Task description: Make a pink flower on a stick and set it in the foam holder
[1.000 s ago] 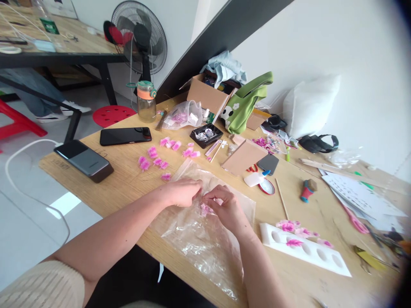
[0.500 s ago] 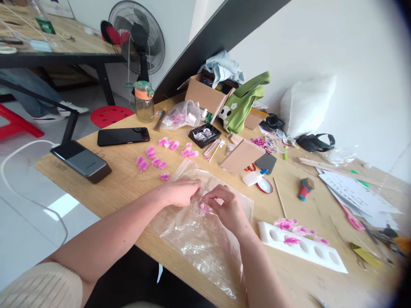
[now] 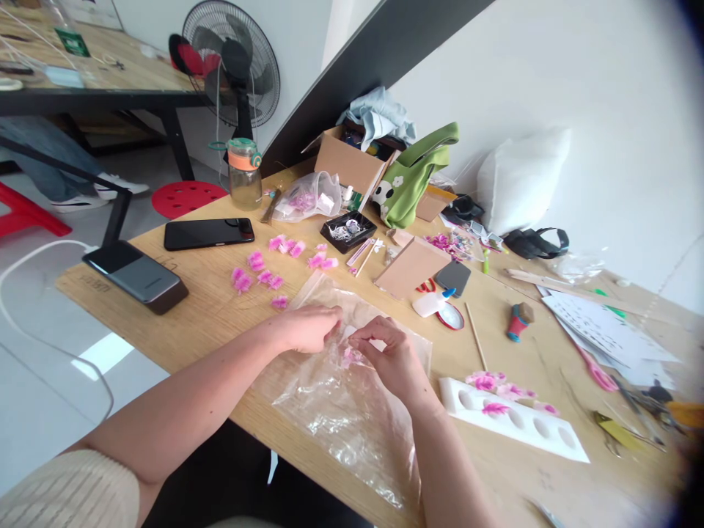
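Observation:
My left hand [image 3: 309,328] and my right hand [image 3: 386,356] meet over a clear plastic sheet [image 3: 344,411] on the wooden table [image 3: 198,308]. Both hands have their fingers pinched together on a small pink petal piece [image 3: 350,357] that lies between them on the sheet. Several loose pink petals [image 3: 264,268] are scattered on the table beyond my left hand. To the right of my right hand lies a white moulded tray [image 3: 528,429] with oval wells and pink petals along its far edge.
Two phones [image 3: 209,232] [image 3: 135,275], a jar with an orange lid [image 3: 245,174], a black dish [image 3: 347,230], a cardboard piece [image 3: 412,268], a glue bottle [image 3: 434,302], sticks, papers [image 3: 610,334], a green bag [image 3: 418,180] and an open box [image 3: 349,161] crowd the table. A fan [image 3: 234,62] stands behind.
My hands stay pinched on the pink piece with only slight finger movement. The view has drifted a little, shifting everything slightly left.

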`<state>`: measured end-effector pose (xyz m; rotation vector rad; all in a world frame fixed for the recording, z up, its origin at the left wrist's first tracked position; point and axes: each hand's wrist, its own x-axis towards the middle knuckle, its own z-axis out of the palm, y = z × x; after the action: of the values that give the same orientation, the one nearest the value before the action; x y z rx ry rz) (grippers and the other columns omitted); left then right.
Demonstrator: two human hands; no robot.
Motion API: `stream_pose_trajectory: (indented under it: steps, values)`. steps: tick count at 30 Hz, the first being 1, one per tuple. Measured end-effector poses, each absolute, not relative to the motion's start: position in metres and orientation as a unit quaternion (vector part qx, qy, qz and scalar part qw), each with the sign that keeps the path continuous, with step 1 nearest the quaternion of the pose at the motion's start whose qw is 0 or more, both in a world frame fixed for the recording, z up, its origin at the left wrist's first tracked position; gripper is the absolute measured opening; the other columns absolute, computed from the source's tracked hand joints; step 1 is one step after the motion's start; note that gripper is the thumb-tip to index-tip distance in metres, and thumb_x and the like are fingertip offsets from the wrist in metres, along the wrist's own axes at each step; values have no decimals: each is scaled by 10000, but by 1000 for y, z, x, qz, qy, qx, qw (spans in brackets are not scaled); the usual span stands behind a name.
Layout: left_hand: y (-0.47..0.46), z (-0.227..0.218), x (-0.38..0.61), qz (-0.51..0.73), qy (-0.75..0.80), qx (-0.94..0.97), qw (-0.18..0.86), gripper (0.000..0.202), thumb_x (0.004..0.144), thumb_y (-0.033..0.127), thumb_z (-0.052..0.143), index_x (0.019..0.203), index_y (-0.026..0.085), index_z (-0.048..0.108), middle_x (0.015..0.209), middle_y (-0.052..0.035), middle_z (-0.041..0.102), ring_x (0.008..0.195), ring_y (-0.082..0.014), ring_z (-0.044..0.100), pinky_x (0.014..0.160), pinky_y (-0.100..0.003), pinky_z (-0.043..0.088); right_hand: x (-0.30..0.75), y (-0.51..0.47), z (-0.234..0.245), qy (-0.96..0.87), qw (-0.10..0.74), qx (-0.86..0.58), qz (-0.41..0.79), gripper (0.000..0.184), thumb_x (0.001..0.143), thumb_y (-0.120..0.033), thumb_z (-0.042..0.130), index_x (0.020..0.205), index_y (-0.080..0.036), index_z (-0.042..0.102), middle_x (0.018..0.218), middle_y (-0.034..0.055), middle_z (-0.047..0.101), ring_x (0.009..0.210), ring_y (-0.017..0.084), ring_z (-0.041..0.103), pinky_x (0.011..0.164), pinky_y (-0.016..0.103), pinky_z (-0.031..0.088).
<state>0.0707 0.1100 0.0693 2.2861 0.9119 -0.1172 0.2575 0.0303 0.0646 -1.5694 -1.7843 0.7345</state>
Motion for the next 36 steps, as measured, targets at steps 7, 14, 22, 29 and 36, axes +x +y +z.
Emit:
stream_pose_trajectory:
  steps: [7, 14, 22, 29, 36]
  values:
    - [109, 72, 71, -46, 349, 873, 338, 312, 693, 44, 570, 950, 215, 521, 931, -20, 635, 856, -186, 610, 621, -247, 417, 259, 27, 68, -670, 328, -605, 278, 144, 816, -210, 614, 745, -256, 730, 766, 26, 637, 806, 198, 543, 809, 359, 404]
    - [110, 69, 71, -36, 344, 872, 345, 309, 681, 33, 564, 932, 210, 521, 926, -20, 625, 854, -187, 602, 635, -250, 411, 262, 27, 67, -658, 345, -607, 282, 116, 806, -227, 641, 743, -262, 732, 755, 13, 643, 797, 195, 561, 790, 353, 407]
    - [110, 70, 72, -42, 353, 867, 350, 353, 670, 28, 563, 971, 211, 534, 938, -29, 631, 846, -187, 603, 631, -249, 404, 265, 27, 66, -655, 363, -602, 277, 92, 803, -279, 675, 736, -254, 733, 736, 16, 640, 777, 191, 561, 756, 343, 408]
    - [110, 70, 72, -35, 354, 865, 354, 354, 656, 27, 562, 958, 210, 538, 933, -29, 632, 839, -187, 593, 626, -249, 382, 277, 27, 67, -592, 434, -581, 352, 92, 764, -336, 742, 748, -246, 742, 741, 17, 644, 743, 178, 559, 733, 333, 408]
    - [111, 63, 71, -22, 355, 858, 371, 352, 641, 35, 560, 941, 217, 549, 896, -9, 640, 788, -167, 590, 602, -242, 367, 285, 24, 64, -407, 595, -467, 513, 147, 656, -353, 836, 688, -249, 737, 712, -4, 592, 717, 138, 488, 687, 293, 376]
